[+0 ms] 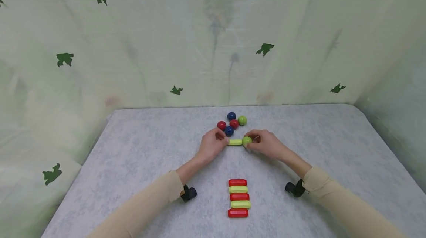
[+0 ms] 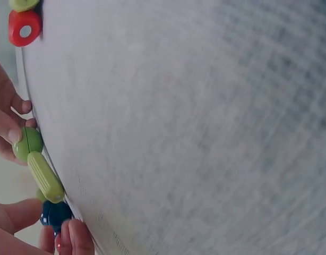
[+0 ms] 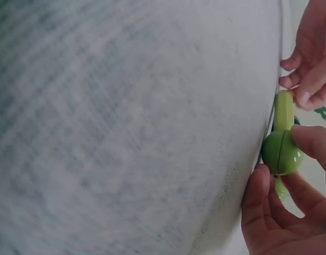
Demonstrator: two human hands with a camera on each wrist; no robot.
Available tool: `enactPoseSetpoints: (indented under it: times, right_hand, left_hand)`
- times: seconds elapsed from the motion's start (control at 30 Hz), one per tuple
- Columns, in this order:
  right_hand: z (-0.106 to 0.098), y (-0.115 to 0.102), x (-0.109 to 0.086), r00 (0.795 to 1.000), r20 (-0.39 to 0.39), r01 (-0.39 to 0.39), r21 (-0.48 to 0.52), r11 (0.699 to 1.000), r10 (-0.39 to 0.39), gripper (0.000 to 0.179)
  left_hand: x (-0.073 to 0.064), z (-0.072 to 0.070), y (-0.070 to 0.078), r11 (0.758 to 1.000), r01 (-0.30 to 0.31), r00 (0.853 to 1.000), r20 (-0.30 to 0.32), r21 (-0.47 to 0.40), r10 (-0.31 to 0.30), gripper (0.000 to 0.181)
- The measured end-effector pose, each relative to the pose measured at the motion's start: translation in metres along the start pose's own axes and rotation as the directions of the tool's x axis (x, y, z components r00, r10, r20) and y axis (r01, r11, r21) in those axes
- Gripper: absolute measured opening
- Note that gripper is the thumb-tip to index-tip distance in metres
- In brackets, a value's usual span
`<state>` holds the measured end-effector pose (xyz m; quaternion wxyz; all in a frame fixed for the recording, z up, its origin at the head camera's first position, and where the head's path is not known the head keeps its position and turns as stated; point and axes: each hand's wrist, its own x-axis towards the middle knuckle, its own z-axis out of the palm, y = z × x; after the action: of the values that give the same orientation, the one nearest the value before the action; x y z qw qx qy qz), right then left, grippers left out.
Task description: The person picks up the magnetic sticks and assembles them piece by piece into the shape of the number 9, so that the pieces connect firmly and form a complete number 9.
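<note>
My right hand [image 1: 266, 144] pinches a glossy green ball [image 3: 281, 152] between thumb and fingertips; a seam runs round the ball. A ridged yellow-green rod [image 1: 235, 142] lies end-on against it, pointing left. At the rod's other end is my left hand [image 1: 213, 144], thumb and fingers apart, fingertips right at the tip. The left wrist view shows that rod end [image 2: 57, 198] bare, with a blue ball [image 2: 57, 212] behind it in the gap between thumb and fingers.
Behind the hands sits a cluster of red, blue and green balls [image 1: 234, 123]. Nearer on the grey table [image 1: 139, 134] lies a column of red and yellow-green rods [image 1: 239, 197]; one red rod [image 2: 25, 29] shows a silvery disc in its end. A leaf-patterned cloth [image 1: 149, 46] hangs behind.
</note>
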<state>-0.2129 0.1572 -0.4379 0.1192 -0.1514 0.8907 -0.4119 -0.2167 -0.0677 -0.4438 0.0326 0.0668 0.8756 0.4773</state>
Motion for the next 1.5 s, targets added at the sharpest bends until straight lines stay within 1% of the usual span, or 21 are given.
enactPoseSetpoints:
  times: [0.1,0.17,0.27,0.4,0.47,0.57,0.67,0.73,0.8,0.93,1.07,1.17,1.23,1.3,1.43,1.5]
  right_hand:
    - [-0.001,0.001,-0.002,1.0,-0.004,0.012,0.009,1.0,-0.012,0.031]
    - [-0.001,0.001,-0.002,1.0,-0.004,0.009,0.014,1.0,-0.009,0.031]
    - [0.0,0.001,-0.002,1.0,0.001,0.0,0.012,1.0,0.0,0.032]
    - [0.001,0.001,-0.002,1.0,-0.008,-0.006,-0.001,1.0,0.006,0.032]
    - [0.001,0.001,-0.002,1.0,-0.017,-0.007,-0.009,1.0,0.007,0.031]
    - [0.001,0.002,-0.002,0.999,-0.031,-0.017,-0.017,1.0,0.016,0.032]
    - [-0.001,0.005,-0.002,0.999,-0.035,-0.021,-0.014,1.0,0.02,0.033]
    - [-0.002,0.007,-0.001,0.999,-0.033,-0.021,-0.001,1.0,0.021,0.033]
    - [-0.003,0.008,-0.001,1.0,-0.027,-0.016,0.012,1.0,0.016,0.033]
    - [-0.004,0.01,0.0,1.0,-0.015,-0.014,0.032,0.999,0.014,0.033]
    - [-0.004,0.012,0.0,1.0,-0.009,-0.017,0.036,0.999,0.017,0.032]
    - [-0.005,0.011,0.0,1.0,-0.004,-0.019,0.033,0.999,0.02,0.033]
    - [-0.006,0.011,0.001,1.0,0.001,-0.022,0.027,0.999,0.022,0.033]
    - [-0.006,0.01,0.003,1.0,0.006,-0.028,0.021,0.999,0.028,0.033]
    - [-0.007,0.01,0.004,0.999,0.022,-0.037,0.01,0.999,0.037,0.034]
    - [-0.008,0.01,0.005,0.999,0.033,-0.03,0.013,0.999,0.029,0.035]
  left_hand:
    - [0.002,0.002,0.003,1.0,-0.007,0.998,-0.065,-0.008,0.006,0.021]
    - [0.005,0.004,0.004,1.0,-0.012,0.997,-0.082,-0.001,0.012,0.026]
    - [0.009,0.006,0.006,0.999,-0.011,0.997,-0.078,0.041,0.014,0.032]
    - [0.013,0.01,0.009,0.991,0.001,0.998,-0.067,0.136,0.008,0.037]
    - [0.014,0.012,0.01,0.987,0.008,0.998,-0.065,0.158,0.002,0.037]
    - [0.015,0.014,0.01,0.991,0.023,0.997,-0.072,0.135,-0.013,0.034]
    - [0.014,0.014,0.009,0.997,0.017,0.997,-0.077,0.073,-0.012,0.03]
    - [0.012,0.011,0.007,0.998,0.006,0.997,-0.077,0.064,-0.001,0.029]
    - [0.009,0.007,0.004,0.998,-0.006,0.998,-0.067,0.066,0.01,0.027]
    - [0.002,-0.004,-0.001,0.995,-0.027,0.999,-0.043,0.098,0.032,0.024]
    - [-0.001,-0.013,-0.005,0.995,-0.036,0.999,0.011,0.091,0.035,0.027]
    - [-0.002,-0.016,-0.007,0.997,-0.038,0.998,0.062,0.071,0.034,0.03]
    - [-0.002,-0.017,-0.007,0.998,-0.035,0.996,0.084,0.061,0.03,0.031]
    - [-0.001,-0.017,-0.008,0.998,-0.038,0.995,0.095,0.054,0.033,0.031]
    - [0.002,-0.018,-0.01,1.0,-0.019,0.995,0.103,0.024,0.016,0.03]
    - [0.003,-0.019,-0.011,1.0,-0.003,0.994,0.107,0.007,0.002,0.03]
